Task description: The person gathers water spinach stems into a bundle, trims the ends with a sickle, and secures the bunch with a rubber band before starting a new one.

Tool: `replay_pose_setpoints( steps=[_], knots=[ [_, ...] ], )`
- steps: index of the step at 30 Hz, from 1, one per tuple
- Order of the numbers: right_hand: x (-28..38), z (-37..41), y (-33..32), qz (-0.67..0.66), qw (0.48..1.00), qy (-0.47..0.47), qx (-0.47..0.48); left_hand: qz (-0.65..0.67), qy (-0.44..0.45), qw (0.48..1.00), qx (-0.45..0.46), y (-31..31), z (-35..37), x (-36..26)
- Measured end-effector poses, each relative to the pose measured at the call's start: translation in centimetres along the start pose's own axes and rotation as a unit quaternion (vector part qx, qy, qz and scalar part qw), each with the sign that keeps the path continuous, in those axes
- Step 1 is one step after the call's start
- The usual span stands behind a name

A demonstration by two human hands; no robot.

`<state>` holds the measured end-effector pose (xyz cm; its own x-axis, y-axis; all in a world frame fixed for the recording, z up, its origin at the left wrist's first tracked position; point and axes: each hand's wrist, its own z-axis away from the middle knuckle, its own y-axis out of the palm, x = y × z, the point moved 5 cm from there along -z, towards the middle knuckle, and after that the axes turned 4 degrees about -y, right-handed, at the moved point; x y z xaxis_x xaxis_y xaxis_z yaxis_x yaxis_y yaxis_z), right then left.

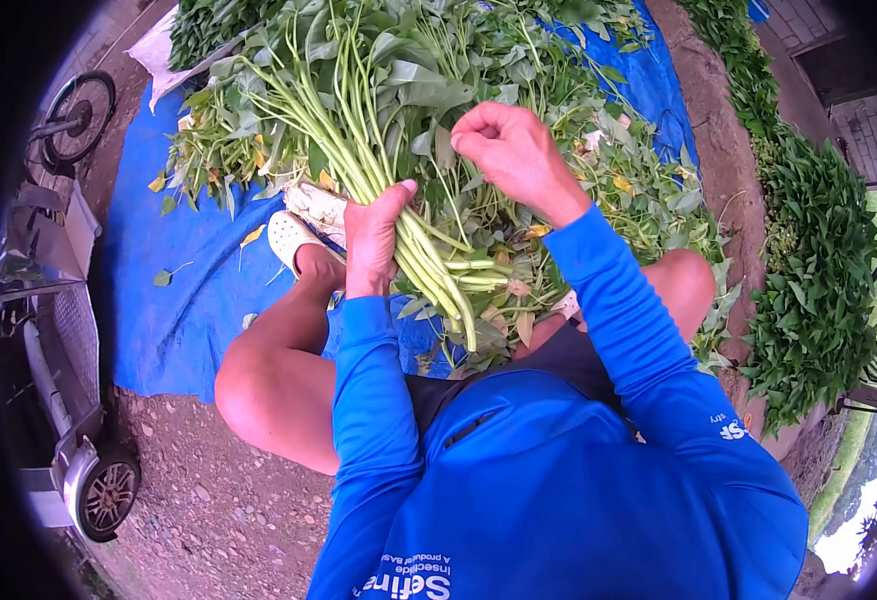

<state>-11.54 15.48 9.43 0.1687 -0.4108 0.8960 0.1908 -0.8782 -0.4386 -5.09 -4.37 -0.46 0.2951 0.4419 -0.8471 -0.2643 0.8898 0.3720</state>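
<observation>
My left hand [370,240] is wrapped round a bunch of leafy greens [348,150], its thumb lying across the long pale-green stems. The leaves fan out at the far end, and the cut stem ends point back toward my lap. Up and to the right, my right hand [518,160] is raised over the leaves with thumb and forefinger pinched together. Whether anything sits in that pinch I cannot make out. Beneath both hands spreads a heap of loose leafy greens [618,200], with some yellowed leaves among them.
A blue tarp [178,320] lies under the heap, with a few stray leaves on it. My foot in a pale clog [291,240] rests by the greens. More bundled greens [813,270] line the right side. A wheeled vehicle [78,440] stands at left on gravelly ground [218,480].
</observation>
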Motion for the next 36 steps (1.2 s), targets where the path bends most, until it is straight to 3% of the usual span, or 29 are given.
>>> replay_pose_setpoints(
  steps=[2, 4, 5, 6, 9, 10, 12, 14, 16, 17, 21, 22, 25, 28, 29, 31, 34, 35, 36],
  knots=[
    [0.6, 4.6, -1.4, -0.042, 0.978, 0.093, 0.183, 0.014, 0.009, 1.000, -0.005, -1.1, -0.7, -0.1],
    [1.5, 10.0, -1.0, 0.079, 0.913, 0.187, 0.355, 0.031, 0.029, 0.999, -0.014, -1.6, -1.1, -0.4],
    [1.1, 12.0, -0.3, 0.109, 0.920, 0.115, 0.360, 0.039, 0.043, 0.998, -0.018, -1.8, -1.1, -0.5],
    [0.1, 13.4, 0.7, 0.115, 0.923, 0.117, 0.349, 0.033, 0.037, 0.999, -0.018, -1.7, -0.8, -0.7],
    [-0.3, 14.8, 0.8, 0.064, 0.996, 0.026, 0.051, 0.027, 0.038, 0.999, -0.026, -1.7, -0.5, -1.1],
    [-0.6, 15.0, 0.4, 0.035, 0.997, 0.073, 0.001, 0.038, 0.038, 0.998, -0.029, -1.7, -0.4, -1.2],
    [-0.3, 13.4, -0.2, 0.137, 0.984, -0.099, -0.052, 0.042, 0.044, 0.998, -0.025, -1.8, -0.2, -1.2],
    [-3.4, 12.2, 0.3, 0.196, 0.968, -0.152, 0.035, 0.029, 0.036, 0.999, -0.013, -2.0, -0.4, -0.6],
    [-5.3, 10.7, 0.2, 0.025, 0.983, 0.044, 0.177, 0.016, 0.044, 0.999, -0.002, -1.5, -0.2, -0.8],
    [-5.7, 10.5, 0.6, -0.063, 0.956, 0.139, 0.249, 0.012, 0.049, 0.999, -0.003, -1.6, -0.2, -0.9],
    [-2.3, 9.5, -1.5, -0.028, 0.961, 0.134, 0.240, -0.031, 0.076, 0.996, -0.018, -2.6, -0.9, -0.3],
    [-1.6, 9.7, -1.3, -0.034, 0.960, 0.161, 0.225, -0.026, 0.077, 0.997, -0.011, -2.2, -0.8, -0.6],
    [-2.8, 11.5, 2.0, -0.150, 0.892, 0.302, 0.301, -0.006, 0.073, 0.997, -0.021, -0.9, 0.0, -1.6],
    [-1.9, 11.3, 5.4, -0.071, 0.908, 0.175, 0.374, -0.028, 0.084, 0.996, -0.027, 0.1, 0.6, -1.7],
    [-0.7, 11.6, 6.0, 0.099, 0.865, 0.175, 0.459, -0.035, 0.088, 0.995, -0.030, 0.5, 0.8, -2.0],
    [-0.7, 14.1, 7.9, 0.120, 0.802, 0.015, 0.585, -0.054, 0.099, 0.992, -0.055, -0.2, 0.4, -2.5],
    [-9.2, 13.1, 7.6, 0.185, 0.791, 0.067, 0.580, -0.050, 0.099, 0.992, -0.067, -2.5, -0.4, -3.6],
    [-10.3, 9.8, 5.3, 0.242, 0.837, 0.092, 0.482, -0.050, 0.059, 0.994, -0.072, -2.4, 0.3, -4.3],
    [-13.6, 7.0, 3.9, 0.174, 0.922, 0.129, 0.320, -0.049, 0.060, 0.994, -0.077, -2.5, 0.5, -4.4]
  ],
)
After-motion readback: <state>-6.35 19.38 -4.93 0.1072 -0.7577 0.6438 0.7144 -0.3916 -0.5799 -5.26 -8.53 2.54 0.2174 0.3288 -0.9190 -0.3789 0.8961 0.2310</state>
